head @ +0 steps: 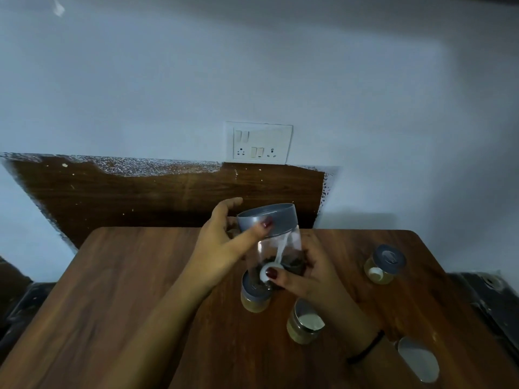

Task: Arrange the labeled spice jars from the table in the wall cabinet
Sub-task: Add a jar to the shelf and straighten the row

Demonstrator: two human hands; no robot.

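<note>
A tall clear jar (pixel 276 245) with a grey lid and dark spice at its bottom is held above the wooden table (pixel 126 290), tilted. My left hand (pixel 224 242) grips it at the lid, thumb across the lid's side. My right hand (pixel 303 273) holds its lower part, thumb on a white round label. Three small jars with grey lids and yellowish contents stand on the table: one (pixel 254 297) just below the held jar, one (pixel 304 322) under my right wrist, one (pixel 384 265) at the right. The wall cabinet is out of view.
A further grey-lidded jar (pixel 418 360) lies near the table's front right edge. A switch and socket plate (pixel 259 143) is on the wall behind, above a brown wooden panel (pixel 168 197). Dark objects flank the table on both sides.
</note>
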